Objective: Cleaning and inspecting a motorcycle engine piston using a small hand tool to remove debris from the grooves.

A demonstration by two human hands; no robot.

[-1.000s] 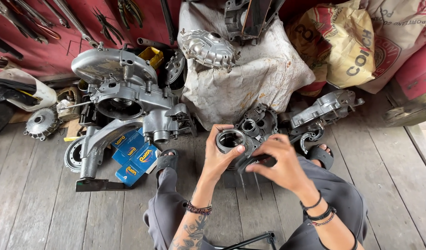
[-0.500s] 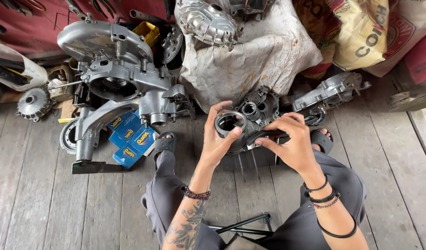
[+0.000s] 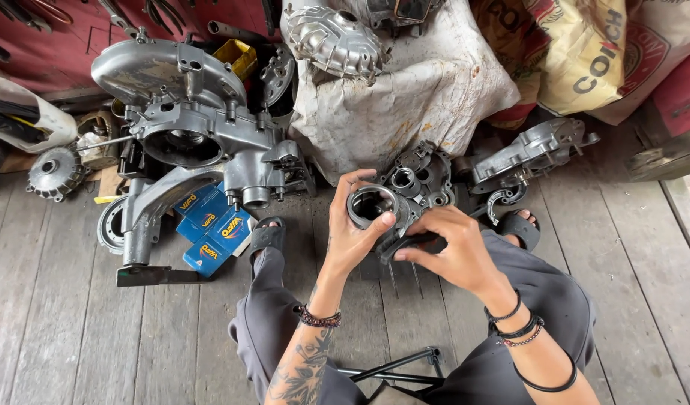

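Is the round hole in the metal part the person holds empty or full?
Empty. The round hole in the metal part looks dark and hollow, nothing inside it. The left hand grips its rim.

evenly lit by soft, diffuse daylight, bright enough to read detail everywhere, with no hard-edged shadows and only faint soft shade under the large grey engine casing (image 3: pixel 187 127) and beneath the left hand (image 3: pixel 356 236) and right hand (image 3: pixel 454 255). mild glare on the ribbed silver cover (image 3: pixel 334 37) and on the pale sack (image 3: pixel 412 97), darker toward the red wall (image 3: pixel 75 45) at the top left. sharp across most of the frame, with slight wide-angle stretching of the wooden floor planks (image 3: pixel 60 322) toward the corners and a little softness at the extreme edges.
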